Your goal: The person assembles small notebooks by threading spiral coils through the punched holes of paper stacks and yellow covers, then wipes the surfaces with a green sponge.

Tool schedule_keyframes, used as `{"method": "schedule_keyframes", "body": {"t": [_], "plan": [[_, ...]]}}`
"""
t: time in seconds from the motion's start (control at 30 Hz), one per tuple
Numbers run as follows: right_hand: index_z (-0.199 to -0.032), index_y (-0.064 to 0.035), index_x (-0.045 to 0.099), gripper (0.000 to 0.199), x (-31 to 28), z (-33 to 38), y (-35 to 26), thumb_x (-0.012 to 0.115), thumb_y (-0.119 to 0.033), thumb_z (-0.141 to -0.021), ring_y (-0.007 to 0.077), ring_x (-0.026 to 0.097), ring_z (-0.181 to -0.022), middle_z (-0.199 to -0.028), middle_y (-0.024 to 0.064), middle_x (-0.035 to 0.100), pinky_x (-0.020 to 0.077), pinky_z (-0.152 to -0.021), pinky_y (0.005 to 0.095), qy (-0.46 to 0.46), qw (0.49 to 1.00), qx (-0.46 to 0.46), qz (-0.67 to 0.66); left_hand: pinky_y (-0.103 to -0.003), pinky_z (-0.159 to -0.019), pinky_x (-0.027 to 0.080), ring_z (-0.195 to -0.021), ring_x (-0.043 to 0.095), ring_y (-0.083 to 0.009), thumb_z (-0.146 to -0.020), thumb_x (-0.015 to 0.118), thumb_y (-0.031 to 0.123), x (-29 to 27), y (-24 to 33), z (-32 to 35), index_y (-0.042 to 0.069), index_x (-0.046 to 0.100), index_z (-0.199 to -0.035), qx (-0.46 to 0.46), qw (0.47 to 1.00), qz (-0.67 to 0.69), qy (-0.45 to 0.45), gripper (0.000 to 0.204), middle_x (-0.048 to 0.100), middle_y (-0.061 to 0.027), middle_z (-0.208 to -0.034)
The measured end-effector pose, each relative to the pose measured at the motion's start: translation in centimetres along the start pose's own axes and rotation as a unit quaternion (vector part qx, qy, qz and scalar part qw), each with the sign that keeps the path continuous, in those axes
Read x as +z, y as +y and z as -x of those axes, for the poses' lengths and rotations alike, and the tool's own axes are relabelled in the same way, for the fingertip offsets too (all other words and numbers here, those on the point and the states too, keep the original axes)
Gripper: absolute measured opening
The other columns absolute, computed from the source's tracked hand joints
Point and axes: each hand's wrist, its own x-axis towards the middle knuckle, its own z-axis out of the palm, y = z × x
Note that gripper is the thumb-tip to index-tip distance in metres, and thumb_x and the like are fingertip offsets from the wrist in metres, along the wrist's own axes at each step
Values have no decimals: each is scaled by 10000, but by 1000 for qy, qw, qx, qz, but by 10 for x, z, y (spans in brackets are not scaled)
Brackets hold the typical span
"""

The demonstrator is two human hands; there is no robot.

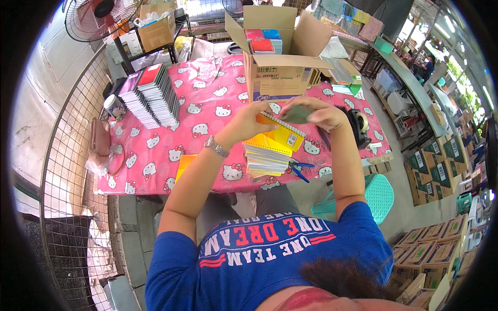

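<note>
Cardboard box (pixel 280 72) holds notebooks (pixel 263 41); both hands grip yellow notebook (pixel 282 136).

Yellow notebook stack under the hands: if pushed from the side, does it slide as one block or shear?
The yellow notebook stack would probably shear: its layers already sit a bit uneven, with nothing binding them. The covers look glossy, so likely slippery against each other. The patterned tablecloth looks smooth, so the base may slide too.
</note>
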Motion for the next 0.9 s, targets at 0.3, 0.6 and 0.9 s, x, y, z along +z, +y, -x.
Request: {"method": "schedule_keyframes", "body": {"t": [0.3, 0.6, 0.9], "plan": [[-1261, -32, 588, 538, -72, 19, 80, 717, -264, -793, 211, 568, -1119, -1226, 106, 606, 444, -965, 365, 237, 896, 221, 302, -300, -734, 514, -786, 619, -140, -778, 790, 114, -5, 2, 7, -2, 637, -969, -62, 998, 13, 21, 271, 657, -80, -855], [-1335, -71, 505, 657, -8, 150, 243, 675, -455, -828, 380, 450, -1283, -1323, 216, 530, 342, -1065, 523, 315, 546, 286, 721, -319, -615, 509, -647, 612, -168, -906, 656, 103, 17, 0, 28, 13, 642, -1064, -108, 963, 61, 241, 183, 668, -120, -817], [-1247, -43, 603, 417, 6, 163, 189, 686, -79, -839, 286, 580, -1100, -1184, 167, 604, 450, -953, 353, 638, 601, -51, 479, -283, -510, 490, -564, 602, -141, -947, 639, 241, 30, -6, 19, 12, 634, -994, 78, 950, -54, 297, 234, 625, -92, -683]]}}
